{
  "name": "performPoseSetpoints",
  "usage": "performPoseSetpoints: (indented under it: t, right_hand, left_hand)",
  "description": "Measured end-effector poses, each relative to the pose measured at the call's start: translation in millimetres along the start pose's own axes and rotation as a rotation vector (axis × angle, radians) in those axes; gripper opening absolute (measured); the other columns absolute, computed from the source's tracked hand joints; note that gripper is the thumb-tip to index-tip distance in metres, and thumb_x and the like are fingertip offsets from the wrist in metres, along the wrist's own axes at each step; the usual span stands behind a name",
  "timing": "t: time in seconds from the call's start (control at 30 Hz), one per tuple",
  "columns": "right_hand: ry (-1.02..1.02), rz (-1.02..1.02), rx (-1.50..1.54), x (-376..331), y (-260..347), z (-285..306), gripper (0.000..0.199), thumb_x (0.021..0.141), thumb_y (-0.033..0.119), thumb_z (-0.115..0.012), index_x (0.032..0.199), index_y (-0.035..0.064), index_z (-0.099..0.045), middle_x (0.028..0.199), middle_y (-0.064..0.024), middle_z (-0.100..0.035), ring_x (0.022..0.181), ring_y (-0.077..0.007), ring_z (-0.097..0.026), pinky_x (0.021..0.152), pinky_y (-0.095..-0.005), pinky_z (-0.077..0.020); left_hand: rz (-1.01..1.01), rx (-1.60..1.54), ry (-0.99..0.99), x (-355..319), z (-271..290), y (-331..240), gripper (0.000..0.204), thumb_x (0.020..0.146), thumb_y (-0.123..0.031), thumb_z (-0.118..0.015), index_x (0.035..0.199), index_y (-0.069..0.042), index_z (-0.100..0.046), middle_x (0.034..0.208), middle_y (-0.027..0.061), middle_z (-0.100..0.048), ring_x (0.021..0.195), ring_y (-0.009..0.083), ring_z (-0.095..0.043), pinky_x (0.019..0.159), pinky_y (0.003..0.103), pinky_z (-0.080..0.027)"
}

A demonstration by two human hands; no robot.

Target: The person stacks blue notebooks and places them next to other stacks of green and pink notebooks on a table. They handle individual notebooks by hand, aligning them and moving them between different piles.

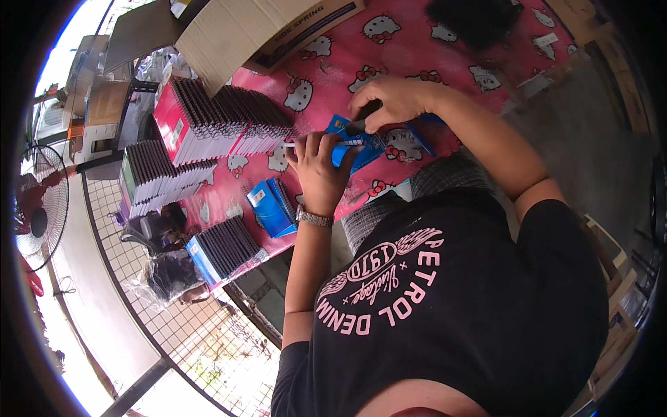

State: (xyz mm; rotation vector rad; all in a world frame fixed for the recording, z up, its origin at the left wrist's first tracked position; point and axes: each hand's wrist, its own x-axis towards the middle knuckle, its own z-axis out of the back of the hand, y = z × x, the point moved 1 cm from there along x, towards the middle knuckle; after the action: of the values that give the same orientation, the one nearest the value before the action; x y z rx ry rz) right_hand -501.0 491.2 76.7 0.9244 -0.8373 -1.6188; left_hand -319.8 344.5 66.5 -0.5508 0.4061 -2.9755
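Note:
In the middle of the table my left hand [321, 170], with a metal watch on its wrist, is closed on a small blue-covered notebook [358, 158]. Its fingers curl over the white page edge and the thumb lies against the blue cover. Just beyond, my right hand [399, 104] is bent over the notebook's far side, thumb and fingers closing around a dark piece that I cannot make out. More blue covers show under and beside the hands. A clear plastic wrapper [408, 142] lies by the right wrist.
Tall stacks of spiral notebooks [201, 149] stand at the left on the pink patterned cloth [333, 69]. Nearer are a small blue pile [272, 208] and a row of blue ones [224, 249]. An open cardboard box [257, 31] sits behind; a fan [40, 208] stands far left.

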Motion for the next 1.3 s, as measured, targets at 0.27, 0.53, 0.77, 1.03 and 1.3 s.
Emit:
performPoseSetpoints:
  t: [0.27,0.53,0.77,1.03,1.3]
  right_hand:
    - [0.097,0.131,0.997,-6,-4,-5,0.045,0.073,0.015,-0.066,0.115,0.0,-0.066,0.126,-0.0104,-0.063,0.116,-0.022,-0.057,0.104,-0.0352,-0.0414]
    - [0.158,0.024,0.57,14,7,-5,0.051,0.076,0.02,-0.069,0.122,0.0003,-0.063,0.122,-0.01,-0.064,0.117,-0.0204,-0.056,0.103,-0.0352,-0.0411]
    - [0.069,0.158,0.374,27,-2,-9,0.05,0.079,0.025,-0.069,0.124,0.0046,-0.062,0.112,-0.0053,-0.066,0.105,-0.0151,-0.059,0.096,-0.03,-0.0425]
    - [0.092,0.117,0.642,33,-1,-13,0.049,0.083,0.029,-0.067,0.123,0.002,-0.062,0.112,-0.0062,-0.065,0.105,-0.014,-0.059,0.095,-0.0291,-0.0429]
    - [0.158,0.168,0.759,37,-1,-15,0.051,0.073,0.029,-0.073,0.116,0.0035,-0.065,0.12,-0.0101,-0.062,0.114,-0.0217,-0.056,0.103,-0.0351,-0.0397]
  left_hand:
    - [0.027,-0.124,-0.062,1,11,5,0.036,0.07,-0.025,-0.082,0.097,-0.01,-0.063,0.099,0.008,-0.06,0.097,0.03,-0.053,0.089,0.045,-0.039]
    - [0.152,-0.349,-0.043,-8,14,30,0.031,0.071,-0.011,-0.079,0.096,-0.004,-0.061,0.098,0.0133,-0.057,0.093,0.0328,-0.057,0.082,0.042,-0.046]
    - [0.151,-0.393,0.001,1,18,29,0.025,0.074,-0.004,-0.077,0.095,-0.003,-0.064,0.095,0.0103,-0.061,0.079,0.0239,-0.061,0.068,0.033,-0.05]
    - [0.111,-0.394,0.007,3,18,31,0.03,0.074,-0.004,-0.078,0.101,-0.002,-0.062,0.094,0.0105,-0.062,0.081,0.0241,-0.064,0.07,0.034,-0.052]
    - [0.152,-0.429,0.015,1,18,33,0.029,0.075,-0.005,-0.078,0.098,-0.001,-0.061,0.094,0.0104,-0.061,0.079,0.0232,-0.064,0.071,0.033,-0.051]
